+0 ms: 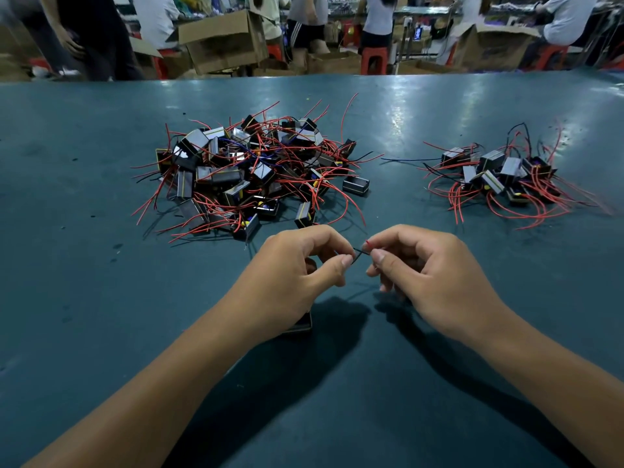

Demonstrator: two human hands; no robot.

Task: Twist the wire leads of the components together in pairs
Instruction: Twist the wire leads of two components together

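Head view. We see the left hand (297,265) and right hand (429,268) raised close together over the green table (405,383), each pinching one end of a short dark wire lead (360,255) between thumb and forefinger; a red tip (368,243) shows at the right fingers. The lead's long axis runs left to right, bridging the small gap between the two pinches, equally near both hands. A black component (300,324) lies beneath the left wrist, mostly hidden. Beyond the hands sits a large pile of components (250,173) with loose red wires, and well apart to the right a smaller pile (499,177). We judge nothing obstructs the twist. People and cardboard boxes (219,38) fill the background.
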